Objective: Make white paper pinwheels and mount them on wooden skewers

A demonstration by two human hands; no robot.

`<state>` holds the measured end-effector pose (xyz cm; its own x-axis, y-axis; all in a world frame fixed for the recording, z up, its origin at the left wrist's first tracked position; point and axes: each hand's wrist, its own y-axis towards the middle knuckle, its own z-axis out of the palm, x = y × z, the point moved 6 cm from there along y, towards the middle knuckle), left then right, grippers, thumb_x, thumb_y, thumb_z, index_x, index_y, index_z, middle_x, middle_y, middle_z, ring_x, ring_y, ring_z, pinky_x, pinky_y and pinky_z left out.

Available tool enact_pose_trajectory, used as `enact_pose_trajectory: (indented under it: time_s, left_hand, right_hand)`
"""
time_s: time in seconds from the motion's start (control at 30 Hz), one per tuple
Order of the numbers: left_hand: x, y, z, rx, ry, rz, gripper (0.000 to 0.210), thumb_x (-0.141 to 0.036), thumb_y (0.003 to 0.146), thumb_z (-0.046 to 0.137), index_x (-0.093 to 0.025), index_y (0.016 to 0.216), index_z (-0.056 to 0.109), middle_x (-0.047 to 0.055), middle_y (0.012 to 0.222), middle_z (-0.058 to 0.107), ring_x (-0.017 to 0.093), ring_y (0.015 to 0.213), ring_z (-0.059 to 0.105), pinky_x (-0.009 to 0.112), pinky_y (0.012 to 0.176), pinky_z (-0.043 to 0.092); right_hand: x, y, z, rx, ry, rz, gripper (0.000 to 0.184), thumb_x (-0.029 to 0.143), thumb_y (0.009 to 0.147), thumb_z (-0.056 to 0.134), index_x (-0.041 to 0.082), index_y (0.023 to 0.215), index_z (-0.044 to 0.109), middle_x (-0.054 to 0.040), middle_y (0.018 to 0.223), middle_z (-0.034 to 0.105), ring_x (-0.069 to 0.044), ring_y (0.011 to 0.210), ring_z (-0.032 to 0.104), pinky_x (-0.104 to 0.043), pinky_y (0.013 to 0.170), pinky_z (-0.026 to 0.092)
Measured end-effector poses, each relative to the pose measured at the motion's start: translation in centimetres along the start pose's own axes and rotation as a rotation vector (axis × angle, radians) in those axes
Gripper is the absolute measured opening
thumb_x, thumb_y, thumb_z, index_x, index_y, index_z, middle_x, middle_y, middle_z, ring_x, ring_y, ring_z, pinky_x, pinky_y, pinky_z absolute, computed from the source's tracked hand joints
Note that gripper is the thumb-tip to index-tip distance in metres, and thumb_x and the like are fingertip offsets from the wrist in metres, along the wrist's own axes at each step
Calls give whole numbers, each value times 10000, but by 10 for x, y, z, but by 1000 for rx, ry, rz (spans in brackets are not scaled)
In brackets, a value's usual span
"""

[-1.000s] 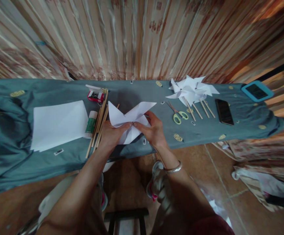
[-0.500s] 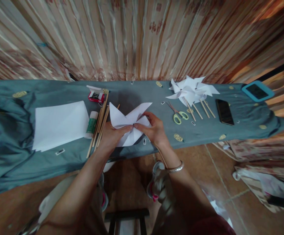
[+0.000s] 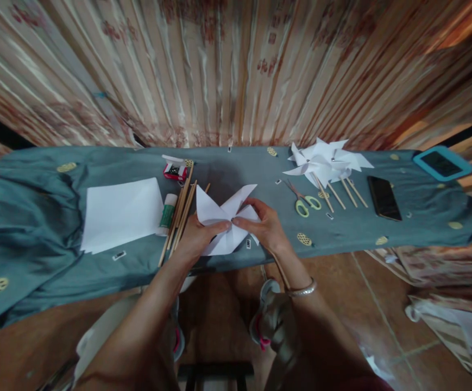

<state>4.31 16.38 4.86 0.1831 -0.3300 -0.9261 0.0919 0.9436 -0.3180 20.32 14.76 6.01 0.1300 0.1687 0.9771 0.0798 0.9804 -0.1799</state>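
Between my two hands is a white paper pinwheel [image 3: 223,239], its blades folded to the centre, where a small dark pin head shows. My left hand [image 3: 197,233] is closed on its left side, thumb pressed near the centre. From the right, my right hand [image 3: 267,225] grips it too, thumb on the centre and fingers behind a blade. The fingers under the paper are hidden. Wooden sticks [image 3: 178,217] lie just left of my left hand, beside a green and white glue stick [image 3: 167,214].
A stack of white paper [image 3: 121,214] lies at the left. A small red box [image 3: 175,169] stands open behind the sticks. To the right are scissors [image 3: 307,203], several finished pinwheels [image 3: 325,160] on sticks, a black phone [image 3: 383,198] and a blue-framed tablet [image 3: 442,163].
The view has shifted, so everything sits a little lower and further right. Both hands keep their hold on the pinwheel, with thumbs still at its centre.
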Motion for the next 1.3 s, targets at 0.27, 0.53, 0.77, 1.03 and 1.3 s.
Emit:
enact_pose_trajectory:
  time_s: [0.27,0.53,0.77,1.03,1.3]
  left_hand:
    - [-17,12,-29,-28,161,216,441,-517,728,688,-131,935,740,116,937,752,244,862,692,353,789,551]
    - [-22,20,-27,-25,1167,653,374,-130,843,481,-110,1172,658,149,1240,662,299,1190,562,479,1076,408]
    - [-19,24,-17,-58,1281,619,397,-87,829,473,-139,1179,651,131,1139,698,286,1107,619,419,1002,468]
    - [-21,22,-12,34,503,357,321,-249,761,614,-140,1040,729,71,951,755,205,849,668,325,795,530]
    - [-23,8,4,71,-266,17,237,-296,535,853,-145,627,695,-26,583,645,55,485,499,152,426,353]
  right_hand:
    - [2,5,-23,-139,59,-1,524,300,457,884,208,914,644,41,739,703,-142,611,607,-286,627,502]
    - [5,6,-36,-173,51,3,532,319,446,894,218,915,665,38,735,724,-156,595,626,-296,618,509]
    - [5,3,-33,-124,67,25,494,314,466,894,223,901,679,40,738,727,-150,596,625,-286,618,505]
    - [18,-4,-31,-135,114,-43,456,314,507,878,227,907,676,39,757,727,-140,592,616,-269,582,509]
    - [34,-11,-13,-78,44,-117,481,377,542,866,243,954,657,22,808,715,-172,683,643,-306,659,539]
